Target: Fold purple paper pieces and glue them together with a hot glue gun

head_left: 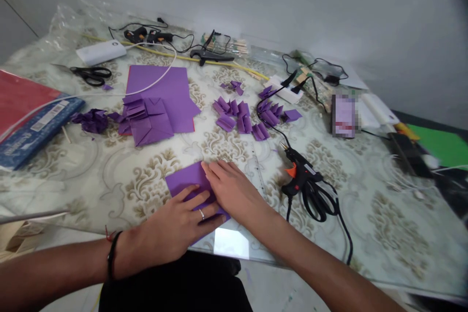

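A sheet of purple paper (185,178) lies at the table's front edge, partly hidden under both hands. My left hand (183,222), with a ring on one finger, rests across it, fingers apart and stretched out. Along the sheet's right side lies my right hand (232,187), its fingers extended over the paper's edge. Several small folded purple paper pieces (244,117) are grouped beyond the hands. Farther left, folded purple squares (151,124) sit on larger purple sheets (164,78). A clear ruler (258,170) is just right of my right hand.
To the right are a black glue gun (302,170), black-handled scissors (318,202) and a phone (343,116). A white power strip (283,88) and cables run along the back. At left are another pair of scissors (91,75), a power bank (101,52) and a blue packet (40,126).
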{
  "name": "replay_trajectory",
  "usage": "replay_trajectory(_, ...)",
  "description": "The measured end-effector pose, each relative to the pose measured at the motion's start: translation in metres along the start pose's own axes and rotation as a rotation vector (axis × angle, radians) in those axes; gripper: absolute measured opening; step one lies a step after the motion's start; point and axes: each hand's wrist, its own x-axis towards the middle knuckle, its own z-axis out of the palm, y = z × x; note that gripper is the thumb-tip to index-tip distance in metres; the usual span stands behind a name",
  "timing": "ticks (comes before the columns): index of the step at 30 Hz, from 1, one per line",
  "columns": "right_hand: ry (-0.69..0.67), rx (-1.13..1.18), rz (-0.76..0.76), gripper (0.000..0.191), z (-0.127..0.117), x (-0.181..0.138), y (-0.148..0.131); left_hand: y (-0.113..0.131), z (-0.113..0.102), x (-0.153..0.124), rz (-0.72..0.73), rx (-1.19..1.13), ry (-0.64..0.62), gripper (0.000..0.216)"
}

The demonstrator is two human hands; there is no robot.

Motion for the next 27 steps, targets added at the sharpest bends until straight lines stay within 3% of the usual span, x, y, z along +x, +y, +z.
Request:
replay_trajectory(5, 0.007, 0.031, 0.024, 0.041, -0.001, 0.012, 0.006, 0.0, 0.0, 0.003, 0.0, -0.045, -0.021, 0.058)
replay_trajectory(9, 0.068, 0.071, 0.088, 0.039, -0.014, 0.001, 0.003, -0.002, -0.021, 0.002, -0.024, -0.102, 0.028, 0.061)
replay_trajectory(13, 0.127, 0.148, 0.12, 0.038, -0.017, -0.034, -0.033, -0.015, -0.051, -0.011, -0.2, -0.216, 0.258, 0.055)
replay_trajectory(16, 0.137, 0.245, 0.056, 0.058, -0.004, -0.06, -0.069, -0.029, -0.062, -0.024, -0.37, -0.249, 0.394, 0.037)
replay_trajectory(20, 0.27, 0.294, 0.02, 0.028, 0.011, -0.076, -0.093, -0.04, -0.065, -0.032, -0.408, -0.291, 0.447, 0.027)
replay_trajectory(23, 0.358, 0.553, 0.068, 0.022, 0.009, -0.075, -0.09, -0.04, -0.072, -0.034, -0.427, -0.262, 0.462, 0.026)
replay_trajectory(27, 0.46, 0.958, 0.315, 0.013, 0.0, -0.065, -0.081, -0.03, -0.079, -0.03, -0.496, -0.207, 0.544, 0.026)
